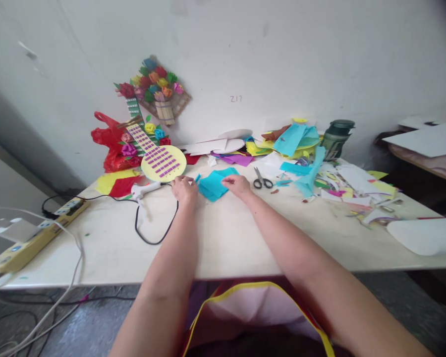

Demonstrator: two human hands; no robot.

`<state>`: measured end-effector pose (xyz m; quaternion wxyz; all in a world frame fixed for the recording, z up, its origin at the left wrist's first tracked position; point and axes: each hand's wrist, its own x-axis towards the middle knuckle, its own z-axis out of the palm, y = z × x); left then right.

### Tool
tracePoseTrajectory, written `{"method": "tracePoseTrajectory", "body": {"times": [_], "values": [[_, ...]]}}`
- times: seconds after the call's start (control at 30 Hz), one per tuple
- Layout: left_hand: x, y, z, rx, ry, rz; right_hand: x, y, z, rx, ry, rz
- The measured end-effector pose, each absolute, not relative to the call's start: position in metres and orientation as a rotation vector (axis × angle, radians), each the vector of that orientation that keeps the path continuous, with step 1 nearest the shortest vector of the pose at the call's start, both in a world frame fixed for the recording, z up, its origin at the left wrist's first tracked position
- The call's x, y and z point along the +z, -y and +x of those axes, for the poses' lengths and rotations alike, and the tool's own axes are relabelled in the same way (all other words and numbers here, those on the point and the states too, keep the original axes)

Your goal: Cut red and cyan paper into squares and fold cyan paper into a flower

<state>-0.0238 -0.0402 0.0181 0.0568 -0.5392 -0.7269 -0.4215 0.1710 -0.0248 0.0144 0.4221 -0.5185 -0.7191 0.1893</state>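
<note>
Blue paper sheets (212,186) lie on the table between my two hands. My right hand (237,184) is closed at the right side of the sheets, its fingertips pinched at the paper's edge; what they hold is too small to make out. On the left, my left hand (185,189) has its fingers bent together near a small blue strip (197,178); its grip is blurred. A white glue gun (146,189) lies just left of my left hand. Black-handled scissors (262,180) rest open to the right of the blue paper.
Paper scraps (349,186) and a dark green bottle (338,139) are at the right. A yellow power strip (33,243) with cables runs along the left edge. Behind stand a yellow paper guitar (163,162), a red bag (109,141) and a paper flower basket (165,112).
</note>
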Motion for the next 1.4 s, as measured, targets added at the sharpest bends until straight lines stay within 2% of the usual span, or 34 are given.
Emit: {"method": "tracePoseTrajectory", "body": {"times": [0.13, 0.3, 0.5, 0.73, 0.93, 1.1, 1.2, 1.4], "values": [[0.022, 0.041, -0.016, -1.303, 2.054, -1.841, 0.017, 0.030, 0.166, 0.235, 2.152, -1.199], [0.021, 0.042, -0.007, -1.520, 2.109, -2.096, 0.014, 0.028, 0.165, 0.168, 2.417, -1.123], [0.017, 0.043, -0.003, -1.552, 2.129, -2.339, 0.009, 0.023, 0.168, 0.129, 2.443, -1.094], [0.018, 0.041, -0.004, -1.477, 2.173, -2.294, 0.004, 0.020, 0.166, 0.118, 2.360, -1.089], [0.016, 0.039, -0.006, -1.628, 2.150, -2.289, 0.003, 0.018, 0.166, 0.237, 2.159, -1.126], [0.014, 0.039, -0.007, -1.893, 2.129, -2.296, 0.014, 0.018, 0.176, 0.228, 1.589, -1.336], [0.013, 0.039, -0.007, -1.989, 2.125, -2.308, 0.022, 0.016, 0.182, 0.432, 1.240, -1.356], [0.015, 0.040, -0.004, -2.143, 2.085, -2.309, 0.030, 0.017, 0.182, 0.885, 0.883, -1.017]]}}
